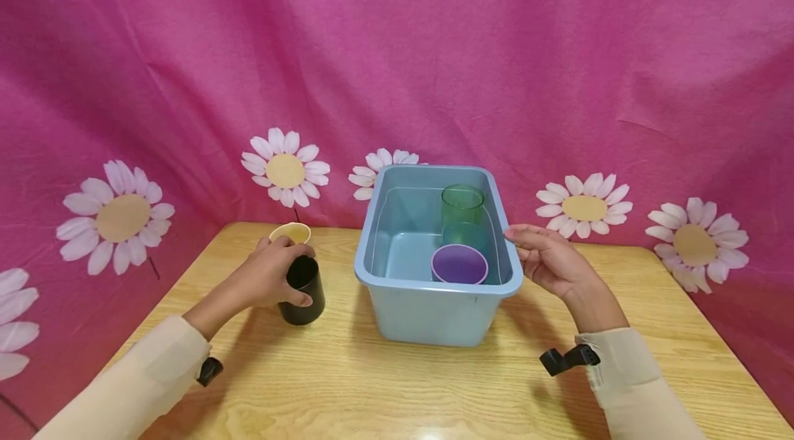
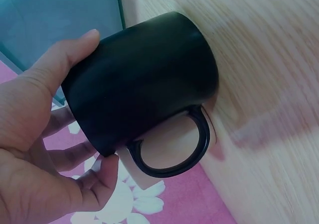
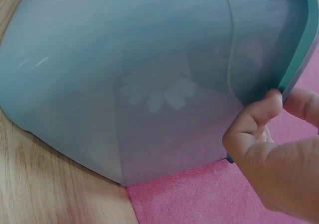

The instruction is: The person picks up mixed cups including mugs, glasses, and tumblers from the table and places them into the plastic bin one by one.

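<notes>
My left hand (image 1: pixel 268 274) holds a black mug (image 1: pixel 310 302) from above, thumb and fingers spread round its rim. The mug stands on the table left of a light blue plastic bin (image 1: pixel 428 319). In the left wrist view the mug's handle (image 2: pixel 172 174) shows on the side away from the thumb. My right hand (image 1: pixel 555 264) pinches the bin's right rim between thumb and fingers. Inside the bin, along its right side, a green see-through cup (image 1: pixel 462 209) stands at the back and a purple cup (image 1: pixel 459 264) in front of it.
A pale cup with a yellow inside (image 1: pixel 291 232) stands behind the black mug, partly hidden by my left hand. The wooden table (image 1: pixel 347 392) ends at a pink cloth (image 1: pixel 434 47) with white flowers, which hangs at the back and both sides.
</notes>
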Motion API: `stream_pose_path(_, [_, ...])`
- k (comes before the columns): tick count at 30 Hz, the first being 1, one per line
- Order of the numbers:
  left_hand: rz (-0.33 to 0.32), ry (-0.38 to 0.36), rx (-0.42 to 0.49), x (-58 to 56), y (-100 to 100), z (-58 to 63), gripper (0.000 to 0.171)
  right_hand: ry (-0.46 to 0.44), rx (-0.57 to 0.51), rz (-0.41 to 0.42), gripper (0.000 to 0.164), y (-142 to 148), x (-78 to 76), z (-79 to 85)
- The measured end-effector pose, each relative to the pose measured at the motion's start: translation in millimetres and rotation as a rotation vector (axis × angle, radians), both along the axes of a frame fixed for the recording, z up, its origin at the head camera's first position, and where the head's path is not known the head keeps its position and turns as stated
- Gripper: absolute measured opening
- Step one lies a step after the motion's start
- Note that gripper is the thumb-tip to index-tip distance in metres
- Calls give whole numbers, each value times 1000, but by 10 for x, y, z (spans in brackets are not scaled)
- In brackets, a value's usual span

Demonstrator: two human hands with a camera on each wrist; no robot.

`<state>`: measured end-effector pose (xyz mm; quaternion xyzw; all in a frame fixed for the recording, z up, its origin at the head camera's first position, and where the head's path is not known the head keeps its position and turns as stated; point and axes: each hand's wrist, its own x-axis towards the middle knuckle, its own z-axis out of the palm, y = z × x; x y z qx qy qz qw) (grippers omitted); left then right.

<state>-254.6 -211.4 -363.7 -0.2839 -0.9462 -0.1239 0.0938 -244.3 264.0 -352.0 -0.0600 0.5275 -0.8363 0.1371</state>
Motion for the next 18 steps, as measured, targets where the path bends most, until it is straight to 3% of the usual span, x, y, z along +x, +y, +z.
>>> stream_pose_path(10, [42, 1, 14, 41, 51, 99, 69, -2, 5, 3, 25, 3, -4, 6])
stream_pose_path(18, [41, 12, 23, 37, 94, 189, 69, 4, 1, 5, 25, 8, -8, -6])
